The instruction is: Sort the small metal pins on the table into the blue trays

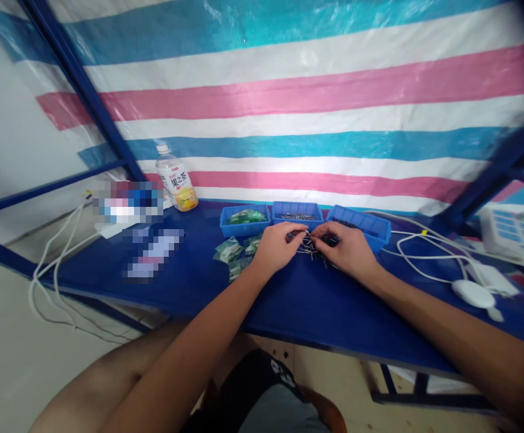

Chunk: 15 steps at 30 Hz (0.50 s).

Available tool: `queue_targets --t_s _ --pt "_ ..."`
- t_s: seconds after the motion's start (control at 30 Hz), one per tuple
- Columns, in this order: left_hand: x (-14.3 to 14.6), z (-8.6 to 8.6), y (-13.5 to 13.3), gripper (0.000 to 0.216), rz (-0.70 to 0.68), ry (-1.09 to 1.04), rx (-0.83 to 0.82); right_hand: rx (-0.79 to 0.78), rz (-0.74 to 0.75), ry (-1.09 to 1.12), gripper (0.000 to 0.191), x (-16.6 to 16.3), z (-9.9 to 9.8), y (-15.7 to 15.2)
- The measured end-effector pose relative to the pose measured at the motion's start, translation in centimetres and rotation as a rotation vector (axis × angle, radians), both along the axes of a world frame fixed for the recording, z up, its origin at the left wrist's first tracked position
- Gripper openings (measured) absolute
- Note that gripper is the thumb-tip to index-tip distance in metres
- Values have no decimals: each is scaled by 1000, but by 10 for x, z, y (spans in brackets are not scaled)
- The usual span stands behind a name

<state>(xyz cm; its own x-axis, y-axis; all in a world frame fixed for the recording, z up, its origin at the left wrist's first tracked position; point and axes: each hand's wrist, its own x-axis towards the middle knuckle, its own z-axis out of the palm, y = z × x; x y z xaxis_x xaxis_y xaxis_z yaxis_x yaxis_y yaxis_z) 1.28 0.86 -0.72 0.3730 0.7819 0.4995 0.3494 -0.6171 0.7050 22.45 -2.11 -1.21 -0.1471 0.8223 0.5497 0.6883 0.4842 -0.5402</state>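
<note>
My left hand is closed, thumb against fingers, around a small dark piece whose kind I cannot make out. Close beside it, my right hand is also closed on small black pieces, partly hidden by the fingers. The fingertips of both hands nearly meet at a thin silver piece. Beneath them lies a loose pile of thin black-and-silver metal pieces. Behind the hands stand a blue bin with green-and-clear packets, a middle blue bin with thin metal pieces, and a right blue bin with dark contents.
Small clear packets lie left of my left hand. A drink bottle stands at the back left. White cables and a round white device lie at the right. Blue frame posts flank the blue table.
</note>
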Motion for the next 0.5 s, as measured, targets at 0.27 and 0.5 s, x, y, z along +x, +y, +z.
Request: queue_targets --t_s 0.27,0.5 --pt "1 0 -2 22 -66 -108 -77 29 49 -22 42 1 3 -2" --pt "0 -1 -4 36 -89 -9 -128 -19 -20 110 22 2 -2 -2"
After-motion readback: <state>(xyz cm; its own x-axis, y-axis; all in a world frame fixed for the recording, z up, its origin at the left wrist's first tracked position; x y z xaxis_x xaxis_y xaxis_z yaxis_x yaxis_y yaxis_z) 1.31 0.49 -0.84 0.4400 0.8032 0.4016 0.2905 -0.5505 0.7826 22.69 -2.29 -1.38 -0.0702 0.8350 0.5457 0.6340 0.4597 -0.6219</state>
